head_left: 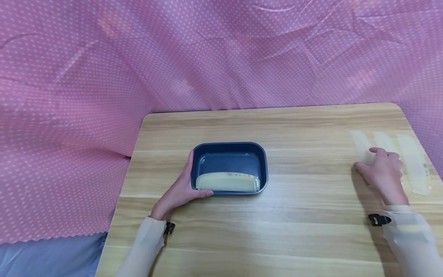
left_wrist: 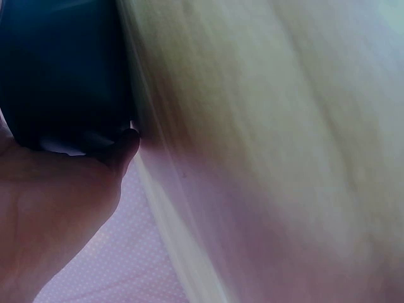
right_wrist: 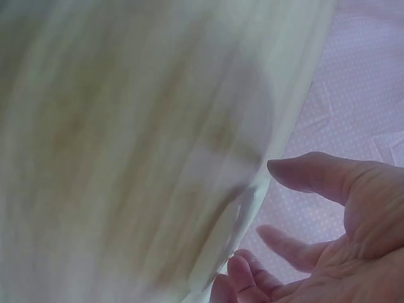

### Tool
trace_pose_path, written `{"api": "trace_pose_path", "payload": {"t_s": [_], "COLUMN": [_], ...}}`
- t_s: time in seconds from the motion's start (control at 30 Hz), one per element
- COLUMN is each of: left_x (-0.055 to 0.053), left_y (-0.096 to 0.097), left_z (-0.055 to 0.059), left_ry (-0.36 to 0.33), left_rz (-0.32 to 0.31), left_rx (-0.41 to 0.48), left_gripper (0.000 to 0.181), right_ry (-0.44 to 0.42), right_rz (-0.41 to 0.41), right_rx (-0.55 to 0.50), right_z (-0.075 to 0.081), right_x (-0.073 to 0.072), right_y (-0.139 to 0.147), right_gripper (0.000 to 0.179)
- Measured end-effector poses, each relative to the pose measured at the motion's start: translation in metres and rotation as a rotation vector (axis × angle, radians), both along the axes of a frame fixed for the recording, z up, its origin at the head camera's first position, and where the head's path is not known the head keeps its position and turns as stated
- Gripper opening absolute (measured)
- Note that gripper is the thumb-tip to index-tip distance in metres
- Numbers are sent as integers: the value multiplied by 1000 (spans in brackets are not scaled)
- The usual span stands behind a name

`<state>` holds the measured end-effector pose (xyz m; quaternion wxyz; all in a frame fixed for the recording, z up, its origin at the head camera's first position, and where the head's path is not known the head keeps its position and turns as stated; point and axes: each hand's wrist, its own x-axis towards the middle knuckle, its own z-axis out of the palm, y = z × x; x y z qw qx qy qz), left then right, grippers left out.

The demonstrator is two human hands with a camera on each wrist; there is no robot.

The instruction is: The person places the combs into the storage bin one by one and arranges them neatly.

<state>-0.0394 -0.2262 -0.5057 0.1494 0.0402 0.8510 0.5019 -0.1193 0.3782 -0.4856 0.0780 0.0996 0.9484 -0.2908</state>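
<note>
pale plastic combs around our right hand, thumb and fingertips apart, no grip closed.
the near-side comb reaches past our thumb, the middle comb runs partly beneath our palm, and the outer comb lies beyond our knuckles; whether our fingertips touch one, we cannot tell. we judge them light, stiff and a little slippery, with teeth that could snap, so we would pinch the smooth spine. our left hand clasps a corner of the blue tray, where another comb lies just past our thumb. under both hands spreads the wood-grain table; beyond our reach hangs dotted pink cloth.
</note>
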Motion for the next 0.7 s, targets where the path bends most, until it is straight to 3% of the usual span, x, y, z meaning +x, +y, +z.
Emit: {"api": "trace_pose_path", "payload": {"t_s": [0.27,0.47,0.7], "left_x": [-2,-1,-1], "left_y": [0,1,3], "left_z": [0,-1,5], "left_ry": [-35,-22,-45], "left_rz": [18,18,16], "left_rx": [5,1,5], "left_gripper": [148,145,148], "right_ry": [-16,-63,-40], "right_rz": [-23,-13,-8], "right_rx": [27,30,17], "right_z": [-1,1,1], "right_x": [-2,-5,-8], "right_y": [10,13,9], "right_gripper": [83,88,83]}}
